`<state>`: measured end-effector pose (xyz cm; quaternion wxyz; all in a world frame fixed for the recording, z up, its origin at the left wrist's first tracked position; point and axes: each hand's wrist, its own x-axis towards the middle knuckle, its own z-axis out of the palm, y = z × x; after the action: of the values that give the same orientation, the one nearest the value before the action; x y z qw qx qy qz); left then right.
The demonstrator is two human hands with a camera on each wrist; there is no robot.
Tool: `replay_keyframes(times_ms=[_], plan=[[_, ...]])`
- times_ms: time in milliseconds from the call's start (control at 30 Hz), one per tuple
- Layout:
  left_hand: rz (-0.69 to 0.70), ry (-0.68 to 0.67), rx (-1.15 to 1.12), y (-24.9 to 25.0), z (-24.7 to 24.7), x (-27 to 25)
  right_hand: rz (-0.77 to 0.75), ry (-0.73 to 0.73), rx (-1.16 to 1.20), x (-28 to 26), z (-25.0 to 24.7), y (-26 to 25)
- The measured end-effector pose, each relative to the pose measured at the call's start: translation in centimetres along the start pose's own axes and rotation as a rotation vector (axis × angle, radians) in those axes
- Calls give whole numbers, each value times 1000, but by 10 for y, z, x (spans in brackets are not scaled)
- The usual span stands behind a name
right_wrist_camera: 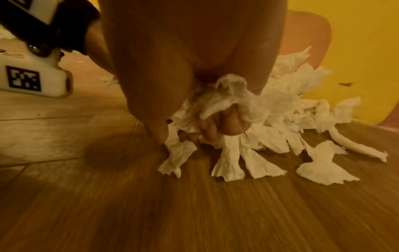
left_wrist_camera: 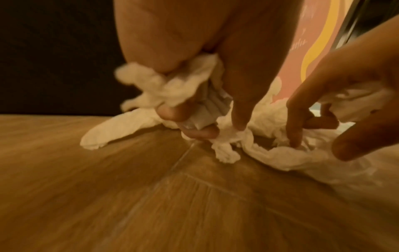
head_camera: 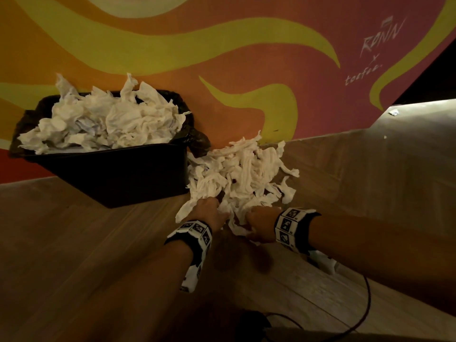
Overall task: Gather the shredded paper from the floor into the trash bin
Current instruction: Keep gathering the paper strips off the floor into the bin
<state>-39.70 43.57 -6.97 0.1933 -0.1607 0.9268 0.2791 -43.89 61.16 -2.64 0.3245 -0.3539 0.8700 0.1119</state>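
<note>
A pile of white shredded paper (head_camera: 241, 174) lies on the wooden floor against the wall, just right of the black trash bin (head_camera: 138, 174). The bin brims with crumpled white paper (head_camera: 106, 122). My left hand (head_camera: 209, 213) digs into the pile's near edge; in the left wrist view its curled fingers (left_wrist_camera: 194, 117) grip a bunch of strips (left_wrist_camera: 170, 85). My right hand (head_camera: 259, 223) is at the pile's near right edge, fingers (right_wrist_camera: 224, 124) curled round a wad of shreds (right_wrist_camera: 228, 95). The right hand (left_wrist_camera: 345, 95) also shows in the left wrist view.
An orange, pink and yellow painted wall (head_camera: 246, 70) stands behind the bin and pile. Loose strips (right_wrist_camera: 323, 167) lie scattered on the floor. A black cable (head_camera: 365, 304) curves across the floor at lower right. A small white scrap (head_camera: 394, 112) lies far right.
</note>
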Motion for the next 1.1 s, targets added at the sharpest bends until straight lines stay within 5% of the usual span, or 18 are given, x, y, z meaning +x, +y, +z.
replay_keyframes(times_ms=[167, 400, 733, 867, 1033, 1100], plan=[[68, 102, -34, -1, 1, -1, -14, 9, -3, 7, 5, 5], [149, 154, -368, -8, -10, -19, -134, -77, 124, -5, -20, -6], [37, 185, -1187, -20, -62, -37, -121, 431, 656, -21, -87, -8], [-16, 268, -1245, -16, -79, -43, -137, 554, 862, -19, -102, -23], [167, 390, -945, -17, -87, -46, -186, 351, 816, -22, -109, -43], [134, 396, -931, -19, -88, -47, -220, 334, 749, -24, -109, -52]])
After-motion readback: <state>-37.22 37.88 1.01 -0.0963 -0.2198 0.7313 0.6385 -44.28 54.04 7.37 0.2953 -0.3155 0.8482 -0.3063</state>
